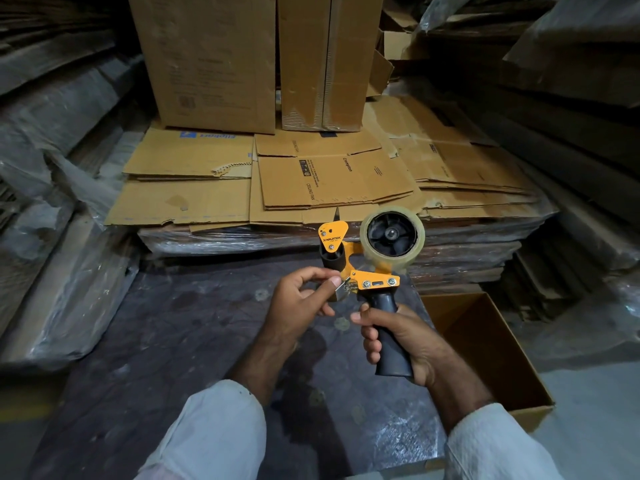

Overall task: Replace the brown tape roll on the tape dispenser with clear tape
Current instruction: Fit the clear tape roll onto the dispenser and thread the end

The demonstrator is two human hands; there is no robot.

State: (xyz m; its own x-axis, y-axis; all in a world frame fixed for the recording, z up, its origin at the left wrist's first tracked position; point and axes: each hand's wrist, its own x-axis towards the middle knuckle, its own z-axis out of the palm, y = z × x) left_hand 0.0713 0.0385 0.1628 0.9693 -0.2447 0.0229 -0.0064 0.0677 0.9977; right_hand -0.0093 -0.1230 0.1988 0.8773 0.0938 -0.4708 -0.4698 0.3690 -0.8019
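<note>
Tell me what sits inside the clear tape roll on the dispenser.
Inside the clear tape roll sits the dispenser's black spoked hub, with a small centre cap showing. The axle behind it and the roll's far side are covered.

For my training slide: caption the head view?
Right hand grips tape dispenser loaded with clear tape; left hand pinches the tape end.
</note>
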